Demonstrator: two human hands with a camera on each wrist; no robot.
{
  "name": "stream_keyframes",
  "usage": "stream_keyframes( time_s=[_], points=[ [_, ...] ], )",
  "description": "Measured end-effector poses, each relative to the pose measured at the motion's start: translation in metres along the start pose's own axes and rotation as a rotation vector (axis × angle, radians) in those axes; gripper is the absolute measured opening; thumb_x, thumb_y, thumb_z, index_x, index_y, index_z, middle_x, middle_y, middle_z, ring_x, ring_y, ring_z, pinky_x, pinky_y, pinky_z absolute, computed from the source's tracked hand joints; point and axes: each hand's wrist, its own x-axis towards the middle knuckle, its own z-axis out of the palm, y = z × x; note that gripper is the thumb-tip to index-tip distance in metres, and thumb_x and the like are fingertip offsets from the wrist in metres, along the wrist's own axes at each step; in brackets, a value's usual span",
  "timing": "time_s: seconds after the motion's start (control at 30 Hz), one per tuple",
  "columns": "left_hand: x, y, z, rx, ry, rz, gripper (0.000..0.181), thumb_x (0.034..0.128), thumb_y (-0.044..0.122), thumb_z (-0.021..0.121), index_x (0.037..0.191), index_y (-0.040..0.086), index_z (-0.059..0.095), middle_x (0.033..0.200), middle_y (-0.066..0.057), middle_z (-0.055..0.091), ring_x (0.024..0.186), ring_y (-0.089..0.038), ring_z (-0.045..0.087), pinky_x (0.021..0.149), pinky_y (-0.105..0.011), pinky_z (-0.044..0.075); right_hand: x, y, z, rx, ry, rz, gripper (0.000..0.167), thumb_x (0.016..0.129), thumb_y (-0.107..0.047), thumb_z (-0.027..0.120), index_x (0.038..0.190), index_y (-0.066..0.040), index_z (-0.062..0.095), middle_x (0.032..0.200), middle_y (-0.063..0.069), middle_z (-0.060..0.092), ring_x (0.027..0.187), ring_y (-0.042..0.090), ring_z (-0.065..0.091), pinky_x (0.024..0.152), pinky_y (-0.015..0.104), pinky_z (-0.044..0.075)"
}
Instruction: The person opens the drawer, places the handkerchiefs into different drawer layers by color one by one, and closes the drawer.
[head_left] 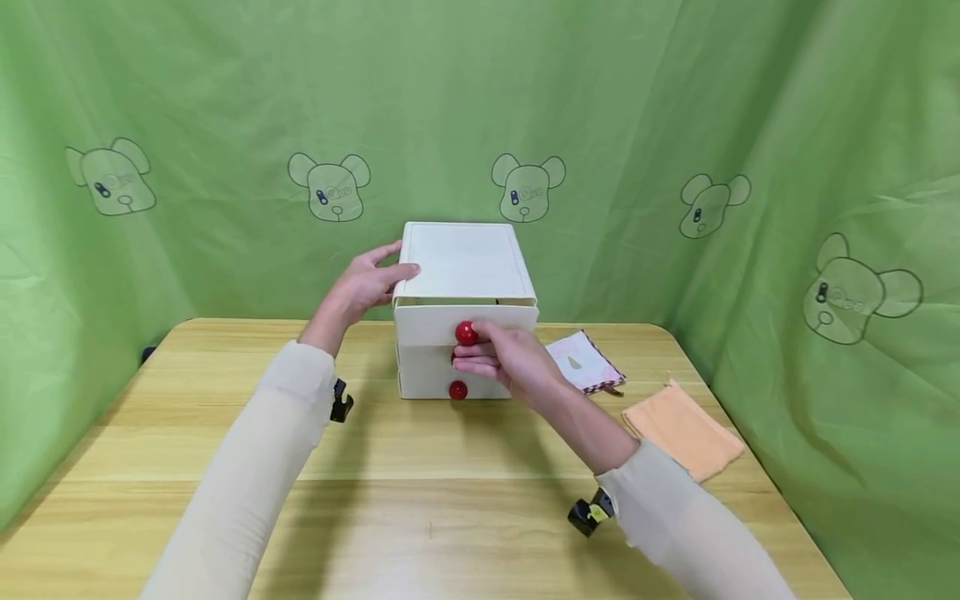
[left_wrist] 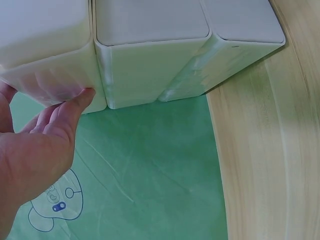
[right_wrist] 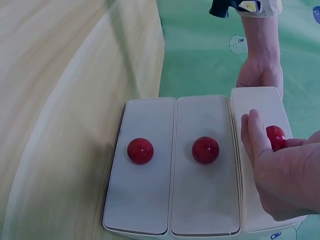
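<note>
A small white cabinet (head_left: 465,258) stands on the table, with three drawers stacked and a round red knob on each. Its top drawer (head_left: 427,325) is pulled out a little, leaving a narrow gap under the cabinet's top. At that drawer, my right hand (head_left: 517,358) pinches the top red knob (right_wrist: 275,137) between thumb and fingers. The middle knob (right_wrist: 205,150) and bottom knob (right_wrist: 140,151) sit on drawers that look closed. My left hand (head_left: 367,283) rests on the cabinet's upper left side, thumb over the top edge and fingers along the side wall (left_wrist: 60,80).
A white cloth (head_left: 585,360) with a checked edge lies right of the cabinet. Nearer the table's right edge is an orange cloth (head_left: 686,429). Green curtains (head_left: 435,108) with bear-head outlines hang behind and beside the wooden table (head_left: 420,517).
</note>
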Motion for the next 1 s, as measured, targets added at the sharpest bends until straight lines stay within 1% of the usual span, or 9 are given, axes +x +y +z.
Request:
stream_keyframes(
  time_s=[0.1,0.2,0.27,0.4,0.53,0.63,0.8,0.87,1.0],
  points=[
    [0.001,0.001,0.000,0.002,-0.006,0.002,0.078,0.0955,0.035,0.071,0.160,0.033,0.029,0.099,0.001,0.063,0.088,-0.012,0.058,0.088,-0.029,0.052,0.006,-0.001,0.000,-0.002,0.016,-0.002,0.037,0.108,-0.021,0.048,0.134,0.005,0.057,0.132,0.033,0.059,0.107,0.032,0.072,0.090,0.030,0.060],
    [0.001,0.002,0.000,0.004,-0.008,-0.001,0.078,0.0953,0.034,0.071,0.160,0.034,0.029,0.094,0.003,0.061,0.083,-0.011,0.056,0.083,-0.026,0.051,0.010,-0.002,-0.001,0.006,0.030,-0.002,0.038,0.108,-0.022,0.049,0.134,0.004,0.057,0.132,0.030,0.061,0.115,0.035,0.068,0.090,0.029,0.060],
    [0.001,0.002,0.000,0.005,-0.012,-0.003,0.078,0.0952,0.035,0.071,0.160,0.034,0.029,0.094,0.003,0.061,0.083,-0.010,0.056,0.082,-0.026,0.050,0.012,-0.003,-0.001,0.007,0.039,-0.001,0.037,0.108,-0.022,0.049,0.135,0.003,0.057,0.130,0.028,0.062,0.120,0.036,0.065,0.089,0.029,0.060],
    [0.000,0.002,-0.002,0.011,-0.015,0.002,0.078,0.0953,0.035,0.071,0.161,0.033,0.028,0.092,0.004,0.061,0.083,-0.011,0.056,0.086,-0.028,0.050,0.016,-0.002,-0.001,0.027,0.050,-0.014,0.037,0.107,-0.020,0.051,0.133,0.004,0.058,0.126,0.028,0.065,0.120,0.038,0.065,0.089,0.030,0.060],
    [0.001,0.000,-0.003,0.022,-0.007,0.007,0.078,0.0954,0.036,0.071,0.161,0.033,0.028,0.087,0.004,0.058,0.079,-0.010,0.053,0.084,-0.028,0.049,0.018,0.000,0.000,0.037,0.050,-0.020,0.036,0.107,-0.021,0.052,0.132,0.004,0.059,0.126,0.029,0.065,0.122,0.039,0.064,0.089,0.032,0.060],
    [0.000,0.000,-0.003,0.024,-0.003,0.004,0.077,0.0952,0.036,0.071,0.160,0.033,0.029,0.090,0.003,0.059,0.080,-0.011,0.054,0.084,-0.028,0.050,0.018,0.003,-0.001,0.001,0.047,-0.017,0.037,0.107,-0.025,0.053,0.130,0.002,0.060,0.126,0.027,0.066,0.119,0.039,0.066,0.090,0.033,0.060],
    [0.000,-0.001,-0.002,0.025,-0.011,0.006,0.078,0.0953,0.036,0.071,0.161,0.032,0.028,0.093,0.002,0.060,0.083,-0.012,0.055,0.089,-0.031,0.051,0.016,0.009,-0.006,-0.086,0.079,-0.044,0.040,0.106,-0.029,0.055,0.129,0.002,0.063,0.120,0.025,0.069,0.104,0.032,0.073,0.089,0.031,0.060],
    [0.000,-0.001,-0.001,0.026,-0.012,0.012,0.078,0.0954,0.036,0.071,0.161,0.032,0.028,0.091,0.003,0.060,0.082,-0.012,0.054,0.088,-0.030,0.051,0.014,0.013,-0.009,-0.110,0.093,-0.071,0.040,0.106,-0.027,0.055,0.129,0.004,0.063,0.118,0.025,0.069,0.101,0.030,0.073,0.090,0.031,0.060],
    [0.000,-0.001,-0.002,0.024,-0.009,0.019,0.078,0.0952,0.035,0.071,0.161,0.032,0.028,0.091,0.003,0.059,0.081,-0.011,0.054,0.084,-0.028,0.051,0.011,0.020,-0.012,-0.162,0.122,-0.139,0.033,0.104,-0.018,0.056,0.125,0.006,0.066,0.116,0.023,0.070,0.101,0.028,0.071,0.090,0.033,0.061]
  ],
)
